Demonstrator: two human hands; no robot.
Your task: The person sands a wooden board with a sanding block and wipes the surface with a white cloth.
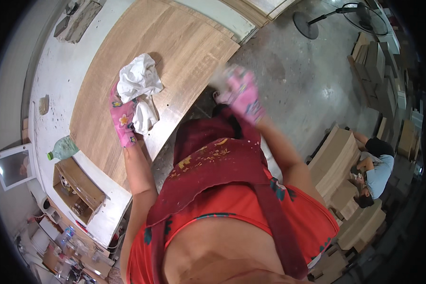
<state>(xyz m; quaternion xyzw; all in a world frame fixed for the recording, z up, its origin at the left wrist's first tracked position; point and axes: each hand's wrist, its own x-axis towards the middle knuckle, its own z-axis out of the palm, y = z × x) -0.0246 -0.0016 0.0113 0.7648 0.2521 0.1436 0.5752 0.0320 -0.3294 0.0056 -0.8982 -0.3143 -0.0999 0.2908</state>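
1. On the tabletop (47,75), left hand (123,118) in a pink flowered glove is closed on a white rag (138,81), bunched up, resting on a wooden panel (142,61).
2. Rag lies under and just past the fingers of the left hand, touching the panel near its front edge; part of the cloth hangs below the palm.
3. Right hand (244,94), same glove, is at the panel's right corner, blurred; cannot tell if closed or apart, looks empty.
4. Judgement: wiping goes best with the rag flat under the palm, even pressure, strokes along the grain, right hand steadying the panel edge.
5. Nearby: green-capped plastic bottle (61,149), open wooden box (78,189), another person (371,173) by stacked boards.
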